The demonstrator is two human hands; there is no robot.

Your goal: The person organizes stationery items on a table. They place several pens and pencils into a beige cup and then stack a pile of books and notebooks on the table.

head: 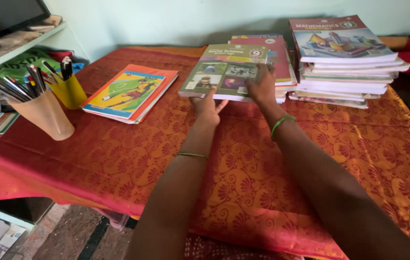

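— What's nearest you?

— Two bare forearms reaching out over the red and orange patterned cloth (243, 183). The left hand (208, 108) props the green textbook (224, 72) from under its near edge, fingers spread. The right hand (262, 86) grips that same book at its near right corner.

— Is the book lying flat?

— Its near edge is lifted off the cloth, and its far right side rests on a low pile of books (282, 53).

— And further off?

— A tall stack of books (344, 67) to the right, an orange book (130, 91) to the left, then a beige cup of pencils (46, 115) and a yellow cup (70, 91).
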